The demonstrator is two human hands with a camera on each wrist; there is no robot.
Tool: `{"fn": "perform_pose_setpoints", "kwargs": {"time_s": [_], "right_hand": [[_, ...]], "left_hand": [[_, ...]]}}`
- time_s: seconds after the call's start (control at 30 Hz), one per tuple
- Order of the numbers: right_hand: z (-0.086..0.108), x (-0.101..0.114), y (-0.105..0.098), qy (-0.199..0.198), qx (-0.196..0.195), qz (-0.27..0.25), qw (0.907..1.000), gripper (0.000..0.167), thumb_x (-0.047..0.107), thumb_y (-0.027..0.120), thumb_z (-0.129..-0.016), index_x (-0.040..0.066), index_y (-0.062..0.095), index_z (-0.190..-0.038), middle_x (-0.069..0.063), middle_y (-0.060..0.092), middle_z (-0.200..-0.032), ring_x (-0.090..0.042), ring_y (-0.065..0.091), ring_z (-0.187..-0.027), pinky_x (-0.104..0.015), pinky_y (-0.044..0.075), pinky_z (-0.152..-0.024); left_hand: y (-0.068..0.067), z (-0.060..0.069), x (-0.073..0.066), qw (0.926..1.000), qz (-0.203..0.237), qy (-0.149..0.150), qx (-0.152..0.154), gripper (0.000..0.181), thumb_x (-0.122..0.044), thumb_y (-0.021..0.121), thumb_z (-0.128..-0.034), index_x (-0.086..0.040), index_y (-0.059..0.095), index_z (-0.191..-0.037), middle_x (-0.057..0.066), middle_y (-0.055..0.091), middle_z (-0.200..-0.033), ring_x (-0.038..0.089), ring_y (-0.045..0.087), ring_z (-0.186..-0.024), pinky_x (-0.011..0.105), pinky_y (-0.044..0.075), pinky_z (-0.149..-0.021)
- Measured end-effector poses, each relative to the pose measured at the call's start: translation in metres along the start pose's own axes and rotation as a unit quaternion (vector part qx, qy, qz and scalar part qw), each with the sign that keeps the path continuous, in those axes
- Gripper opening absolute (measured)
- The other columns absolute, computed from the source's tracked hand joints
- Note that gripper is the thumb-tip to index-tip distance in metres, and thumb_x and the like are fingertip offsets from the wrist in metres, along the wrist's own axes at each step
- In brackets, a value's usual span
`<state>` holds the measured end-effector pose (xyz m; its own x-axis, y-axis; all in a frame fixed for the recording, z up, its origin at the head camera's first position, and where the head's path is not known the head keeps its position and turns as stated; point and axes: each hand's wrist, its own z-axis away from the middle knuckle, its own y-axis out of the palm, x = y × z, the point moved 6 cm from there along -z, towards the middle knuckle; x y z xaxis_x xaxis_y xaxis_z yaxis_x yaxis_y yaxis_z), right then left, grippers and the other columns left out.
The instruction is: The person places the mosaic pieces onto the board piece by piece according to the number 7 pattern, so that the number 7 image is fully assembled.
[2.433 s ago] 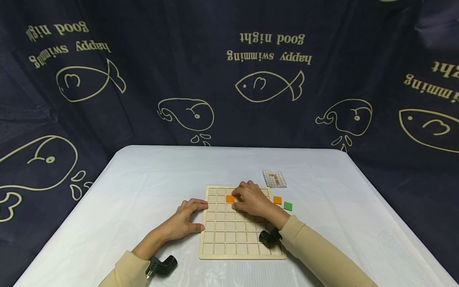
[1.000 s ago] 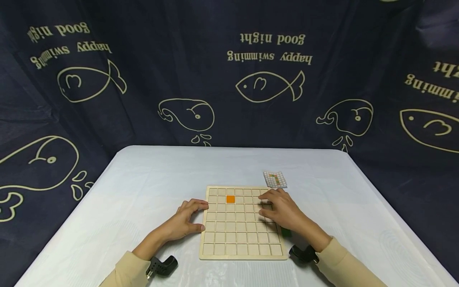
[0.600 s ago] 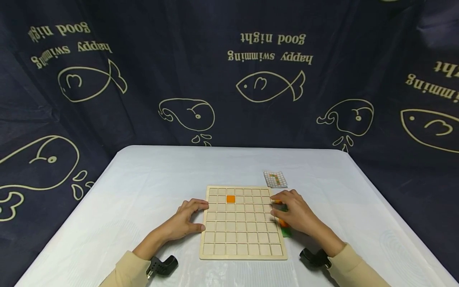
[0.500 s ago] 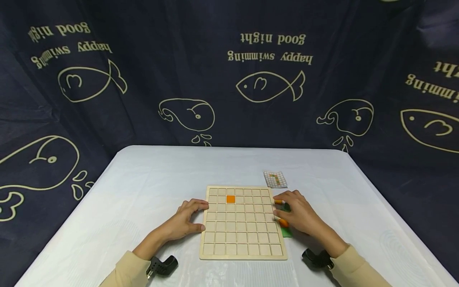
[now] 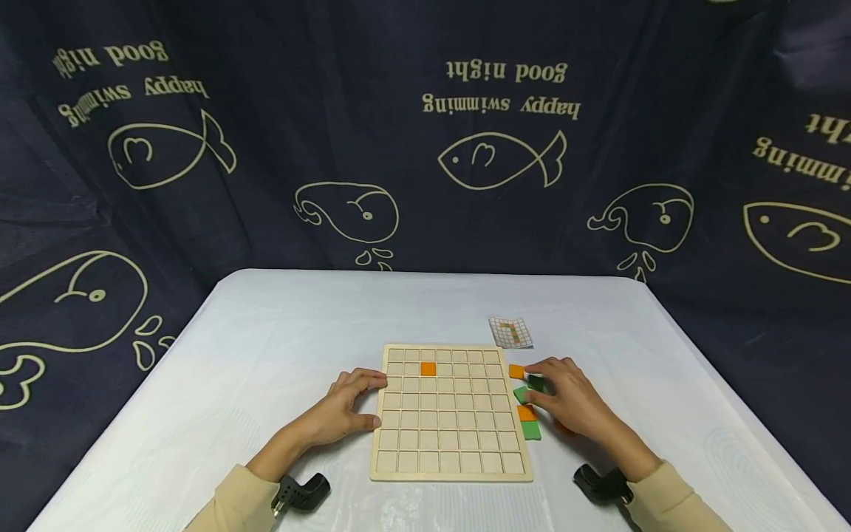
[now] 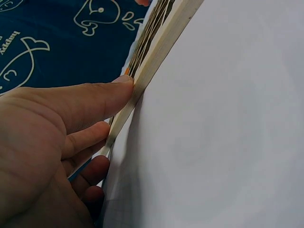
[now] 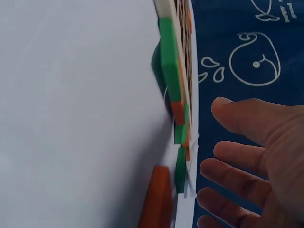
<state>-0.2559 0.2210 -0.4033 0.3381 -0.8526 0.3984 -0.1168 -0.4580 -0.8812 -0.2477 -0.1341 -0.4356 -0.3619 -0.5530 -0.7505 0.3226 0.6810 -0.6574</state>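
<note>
A wooden grid board (image 5: pixel 445 422) lies on the table, with one orange square tile (image 5: pixel 428 369) in a cell of its second row from the far edge. My left hand (image 5: pixel 335 414) rests against the board's left edge; in the left wrist view the thumb (image 6: pixel 107 95) touches the wooden rim. Just right of the board, my right hand (image 5: pixel 568 395) hovers over loose tiles, thumb and fingers apart, nothing held. Near its fingertips are an orange tile (image 5: pixel 516 372), a shaded green tile (image 5: pixel 535 383) and a lighter green tile (image 5: pixel 521 394).
Closer to me along the board's right side lie another orange tile (image 5: pixel 526 413) and a green tile (image 5: pixel 531 430). An orange piece (image 5: pixel 565 428) is partly hidden under the right hand. A pattern card (image 5: pixel 510 333) lies beyond the board's far right corner.
My right hand has left the orange tile on the board and moved right, past the board's edge, over the loose tiles, uncovering several. The left hand has stayed put.
</note>
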Motion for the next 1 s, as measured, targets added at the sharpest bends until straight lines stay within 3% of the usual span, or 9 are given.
{"fn": "perform_pose_setpoints", "kwargs": {"time_s": [0.23, 0.6, 1.0], "right_hand": [[0.0, -0.008, -0.001, 0.005, 0.001, 0.007, 1.0, 0.037, 0.022, 0.076, -0.077, 0.008, 0.068, -0.11, -0.006, 0.065, -0.106, -0.024, 0.052, -0.097, -0.047, 0.043, -0.084], [-0.001, -0.02, 0.003, 0.022, 0.011, 0.021, 0.9995, 0.036, 0.021, 0.076, -0.077, 0.007, 0.069, -0.109, -0.006, 0.065, -0.102, -0.021, 0.05, -0.093, -0.042, 0.042, -0.081], [0.0, -0.022, 0.005, 0.009, -0.002, 0.032, 0.9994, 0.033, 0.017, 0.076, -0.076, 0.005, 0.069, -0.106, -0.006, 0.062, -0.097, -0.023, 0.05, -0.091, -0.043, 0.042, -0.079]], "left_hand": [[0.0, 0.0, 0.0, 1.0, -0.005, 0.002, 0.0, 0.059, -0.024, 0.075, -0.0783, -0.013, 0.052, -0.132, -0.002, 0.041, -0.144, 0.019, 0.033, -0.123, 0.05, 0.026, -0.102], [0.0, 0.0, 0.0, 1.0, -0.004, -0.003, -0.001, 0.059, -0.024, 0.075, -0.0777, -0.013, 0.053, -0.131, -0.002, 0.041, -0.144, 0.019, 0.032, -0.124, 0.051, 0.026, -0.103], [0.0, 0.0, 0.0, 1.0, -0.004, -0.007, -0.001, 0.059, -0.023, 0.075, -0.0777, -0.013, 0.052, -0.132, -0.002, 0.041, -0.144, 0.019, 0.032, -0.124, 0.051, 0.026, -0.103]]}}
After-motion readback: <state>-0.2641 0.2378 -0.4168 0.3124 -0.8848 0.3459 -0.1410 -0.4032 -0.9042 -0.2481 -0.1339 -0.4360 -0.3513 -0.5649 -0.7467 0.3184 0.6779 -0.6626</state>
